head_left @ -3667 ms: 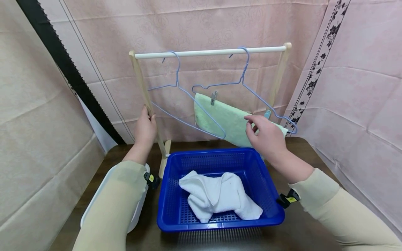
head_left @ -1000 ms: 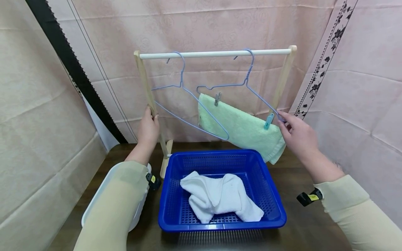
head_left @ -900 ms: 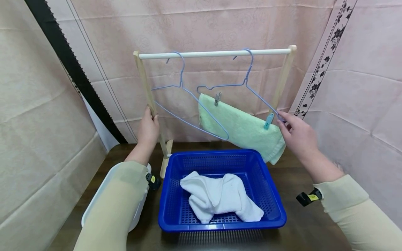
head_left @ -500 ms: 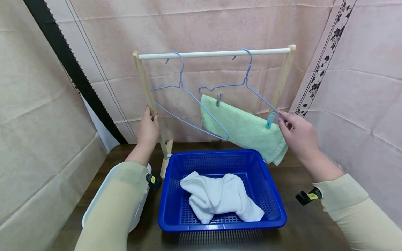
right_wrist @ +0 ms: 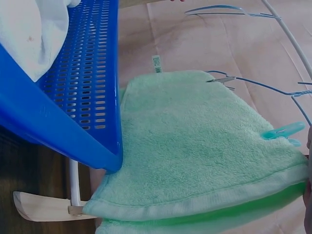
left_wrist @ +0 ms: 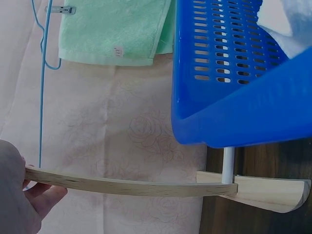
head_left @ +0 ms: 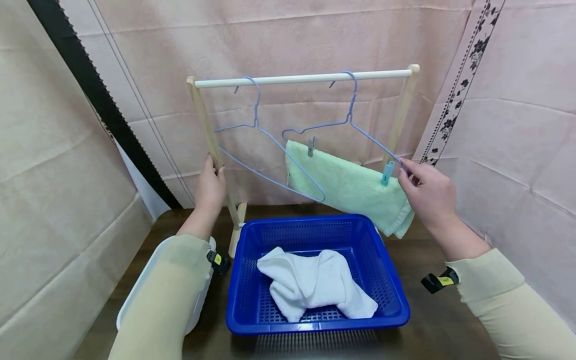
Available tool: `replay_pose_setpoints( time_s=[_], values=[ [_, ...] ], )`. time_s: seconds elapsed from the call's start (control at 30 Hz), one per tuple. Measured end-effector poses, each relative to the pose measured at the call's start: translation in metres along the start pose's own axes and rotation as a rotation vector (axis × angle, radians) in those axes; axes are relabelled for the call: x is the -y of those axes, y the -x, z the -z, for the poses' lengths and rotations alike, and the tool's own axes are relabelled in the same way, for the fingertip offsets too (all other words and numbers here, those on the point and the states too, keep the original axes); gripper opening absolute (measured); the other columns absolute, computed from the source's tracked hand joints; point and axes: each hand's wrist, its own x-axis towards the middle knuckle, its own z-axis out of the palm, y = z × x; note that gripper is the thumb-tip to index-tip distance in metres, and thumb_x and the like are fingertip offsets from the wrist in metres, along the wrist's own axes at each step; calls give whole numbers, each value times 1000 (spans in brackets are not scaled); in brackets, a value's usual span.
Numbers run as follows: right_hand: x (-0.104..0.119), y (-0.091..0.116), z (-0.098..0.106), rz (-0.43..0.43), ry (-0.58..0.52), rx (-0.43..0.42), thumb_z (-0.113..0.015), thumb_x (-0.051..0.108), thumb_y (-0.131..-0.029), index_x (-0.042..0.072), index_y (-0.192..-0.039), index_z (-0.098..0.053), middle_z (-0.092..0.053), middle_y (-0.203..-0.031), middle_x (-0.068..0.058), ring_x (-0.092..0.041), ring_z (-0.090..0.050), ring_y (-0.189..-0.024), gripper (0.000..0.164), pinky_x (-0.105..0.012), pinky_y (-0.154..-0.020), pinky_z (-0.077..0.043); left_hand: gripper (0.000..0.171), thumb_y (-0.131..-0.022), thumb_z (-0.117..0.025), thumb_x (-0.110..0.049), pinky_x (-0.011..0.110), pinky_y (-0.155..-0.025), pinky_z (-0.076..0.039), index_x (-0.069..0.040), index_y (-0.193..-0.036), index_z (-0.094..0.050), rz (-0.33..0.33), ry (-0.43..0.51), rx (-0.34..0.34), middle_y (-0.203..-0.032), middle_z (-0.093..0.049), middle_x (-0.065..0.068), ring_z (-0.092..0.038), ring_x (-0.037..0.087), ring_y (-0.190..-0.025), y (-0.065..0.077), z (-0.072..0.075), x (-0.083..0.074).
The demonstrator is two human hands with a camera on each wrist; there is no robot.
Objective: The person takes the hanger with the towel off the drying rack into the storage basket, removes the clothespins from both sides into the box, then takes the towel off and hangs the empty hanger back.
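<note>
My left hand (head_left: 210,187) grips the left wooden post (head_left: 201,117) of a small drying rack. With thumb and fingers, my right hand (head_left: 429,192) pinches the lower right end of a blue wire hanger (head_left: 353,95) hooked on the rack's rod. A folded light green towel (head_left: 342,180) hangs from that hanger, its right side lower than its left. One grey metal clip (head_left: 311,146) holds it near the left end; a teal clip (head_left: 388,173) sits beside my right fingertips. In the right wrist view, the towel (right_wrist: 195,141) falls in two layers, and my right hand shows only at the edge.
A second blue hanger (head_left: 257,107), bare, hangs on the left of the white rod (head_left: 292,79). In front stands a blue basket (head_left: 315,327) with a crumpled white towel (head_left: 310,282) inside. A white tub (head_left: 198,310) lies partly under my left sleeve, on the dark wooden table (head_left: 432,325).
My right hand has gone from in front of the green towel to the hanger's right end, uncovering the teal clip. Lately the hanger's left end has dipped slightly. My left hand stays on the post.
</note>
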Motion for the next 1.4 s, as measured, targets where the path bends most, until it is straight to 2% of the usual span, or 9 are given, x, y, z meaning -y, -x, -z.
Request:
replay_pose_setpoints(
  time_s=[0.13,0.33,0.47,0.57,0.7,0.93,1.1,1.23,1.4],
  values=[
    [-1,-1,0,10,-14,-27,-64,11,-91,8,-115,-75,-71,-82,-12,-22,-60,-68,26,-20,-58,-34,48,-107,-43,-24,55,-89,-51,-15,-152,-29,-6,7,-9,-139,-52,21,-58,41,-115,-1,0,2],
    [-2,-2,0,32,-8,-54,-63,10,-91,8,-115,-75,-70,-79,-13,-22,-57,-66,27,-25,-58,-36,43,-107,-43,-24,55,-89,-51,-14,-148,-35,-5,22,-10,-139,-52,20,-58,40,-116,-2,0,4],
    [-3,-4,2,30,-13,-68,-64,10,-91,8,-114,-75,-68,-76,-12,-21,-54,-65,25,-25,-58,-35,43,-107,-45,-25,53,-90,-51,-18,-149,-37,-12,54,-16,-143,-51,15,-57,37,-119,-1,-1,5],
    [-3,-6,2,28,-29,-84,-65,10,-91,7,-112,-76,-67,-76,-13,-21,-53,-66,24,-22,-59,-34,46,-106,-47,-26,51,-92,-51,-21,-151,-37,-21,86,-25,-144,-50,12,-56,34,-123,1,-2,6],
    [-1,-11,4,31,-41,-113,-66,8,-89,4,-107,-77,-68,-76,-13,-22,-53,-66,21,-14,-62,-30,48,-104,-53,-21,50,-93,-51,-20,-150,-38,-54,112,-43,-142,-51,13,-54,31,-126,4,-3,9],
    [4,-18,8,38,-60,-152,-66,3,-88,-1,-103,-76,-66,-73,-17,-24,-51,-63,19,-3,-67,-23,58,-100,-58,-11,49,-93,-51,-24,-153,-36,-89,134,-67,-140,-51,12,-55,30,-122,9,-6,12],
    [8,-21,16,19,-65,-152,-67,5,-89,2,-107,-76,-68,-78,-17,-24,-54,-67,21,-5,-68,-27,64,-100,-57,-10,48,-91,-52,-28,-156,-31,-93,140,-59,-140,-50,12,-55,30,-121,11,-7,16],
    [8,-22,23,20,-57,-141,-64,10,-92,7,-111,-76,-66,-76,-15,-21,-51,-66,23,-12,-64,-30,65,-101,-56,-11,48,-92,-52,-28,-156,-29,-80,135,-53,-140,-49,13,-55,30,-122,13,-8,19],
    [9,-19,32,34,-72,-147,-62,11,-92,7,-111,-76,-61,-71,-13,-11,-44,-66,24,-13,-60,-28,63,-101,-55,-11,48,-93,-52,-27,-157,-29,-61,137,-50,-140,-49,13,-55,30,-123,15,-8,22]
  ],
)
